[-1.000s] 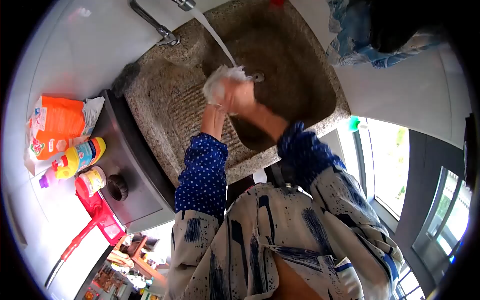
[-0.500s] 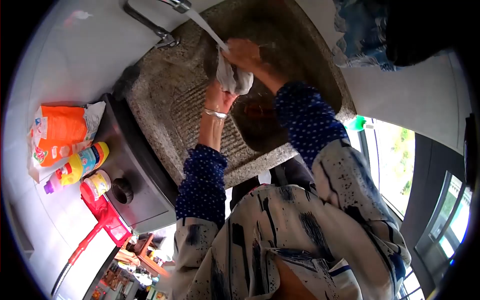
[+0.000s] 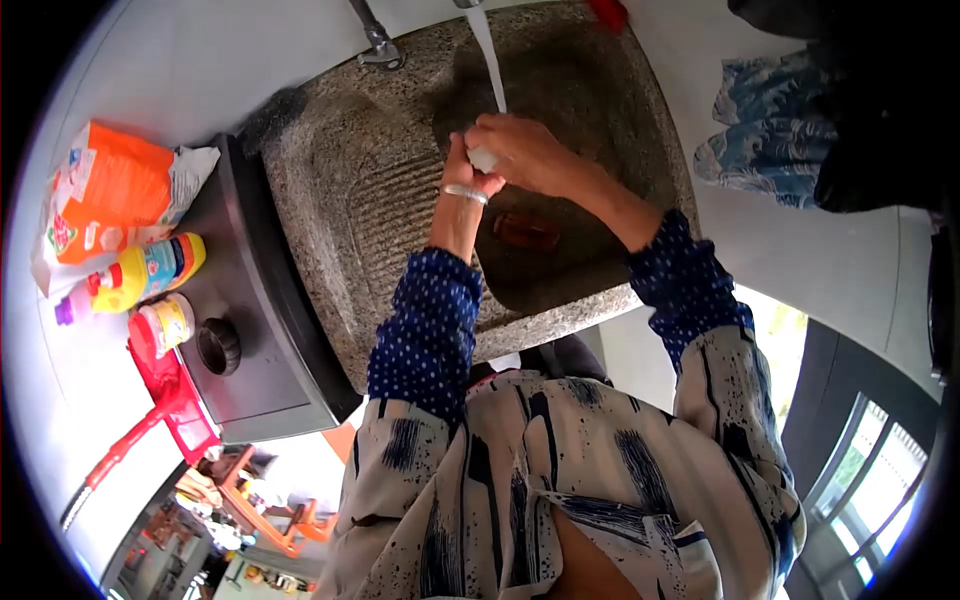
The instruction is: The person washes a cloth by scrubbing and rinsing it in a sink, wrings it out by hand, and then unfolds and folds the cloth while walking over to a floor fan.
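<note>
Both hands are together over the basin of a speckled stone sink (image 3: 330,230), just under a stream of running water (image 3: 488,55). Between them is a bunched white cloth (image 3: 483,159), mostly hidden by the fingers. My left hand (image 3: 464,172), with a bracelet on its wrist, grips the cloth from the left. Fingers of my right hand (image 3: 530,152) wrap over it from the right. A ridged washboard (image 3: 400,205) lies left of the hands. Below them, a reddish-brown object (image 3: 527,231) rests in the basin; its kind is unclear.
On a dark cabinet top (image 3: 265,370) left of the sink are an orange bag (image 3: 115,195), a yellow bottle (image 3: 150,270), a white jar (image 3: 172,320) and a dark round bowl (image 3: 218,345). A red dustpan (image 3: 180,400) stands beyond. Blue patterned fabric (image 3: 770,135) hangs right.
The cloth, which hung loose under the water, is now gathered into a small bunch between both hands. The hands have come closer together, and the view has shifted.
</note>
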